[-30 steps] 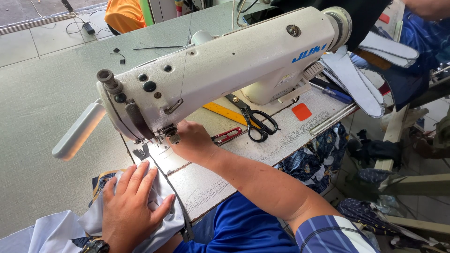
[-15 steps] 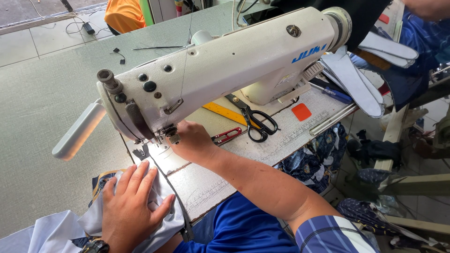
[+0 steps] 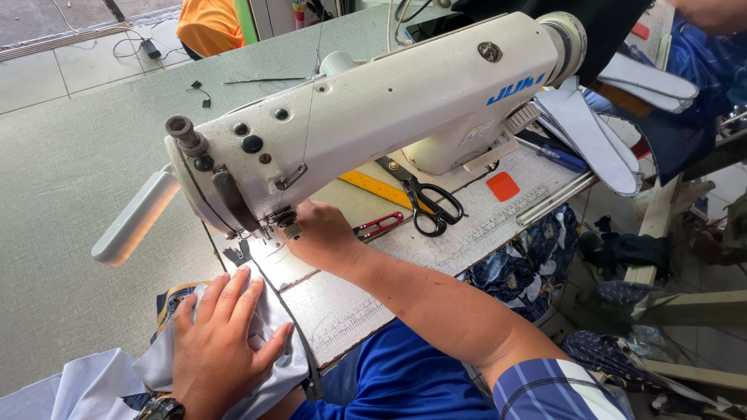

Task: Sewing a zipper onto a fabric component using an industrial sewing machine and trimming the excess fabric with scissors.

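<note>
Fingers (image 3: 233, 292) of the left hand (image 3: 218, 350) lie spread wide and flat on a pale grey piece of fabric (image 3: 268, 342) at the lower left of the frame, pressing it to the table edge; the hand grips nothing. A dark watch (image 3: 159, 409) sits at that wrist, at the bottom edge. The fabric trails off to the lower left corner.

Just above, near the middle of the frame, the right hand (image 3: 327, 237) reaches under the head of the cream-white sewing machine (image 3: 381, 117). Its fingers are curled in close together at the needle area (image 3: 286, 225), but what they pinch, if anything, is too small to tell. The forearm runs down to the lower right, ending in a blue striped sleeve (image 3: 552, 389).

Beside the right hand, toward the centre, small red-handled thread snips (image 3: 379, 226) lie on the worn white table (image 3: 467, 233). Just beyond are black scissors (image 3: 429, 204) and a yellow ruler (image 3: 373, 187), partly under the machine. An orange square patch (image 3: 503, 186) is stuck to the table right of the scissors.

Farther right, pale cut fabric pieces (image 3: 591, 128) are stacked at the table edge. At the upper left, an orange garment (image 3: 206, 25) shows beyond the grey-green tabletop (image 3: 70, 155).
</note>
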